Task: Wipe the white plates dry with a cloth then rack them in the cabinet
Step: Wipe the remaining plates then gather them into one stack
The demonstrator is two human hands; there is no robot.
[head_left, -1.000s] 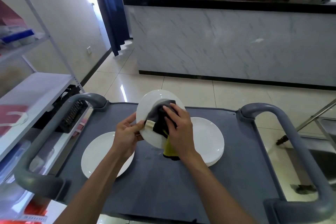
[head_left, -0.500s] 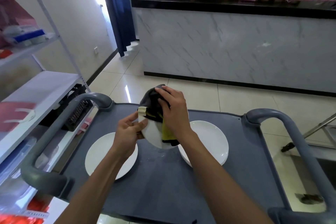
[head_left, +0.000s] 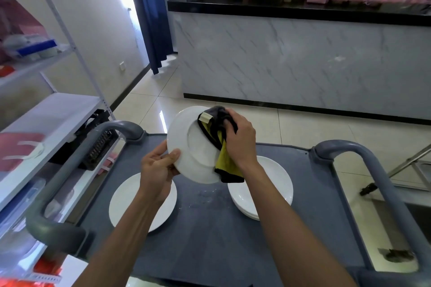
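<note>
White plate (head_left: pixel 189 144) tilted, pinched by left hand (head_left: pixel 158 168) | right hand (head_left: pixel 240 142) clutches cloth (head_left: pixel 219 144) against it

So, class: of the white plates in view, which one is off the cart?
The tilted plate, gripped by the left hand and wiped with the cloth; the others lie flat on the cart.

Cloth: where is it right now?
Head view, centre: the cloth is pressed by the right hand against the right side of the raised plate, above the cart.
</note>
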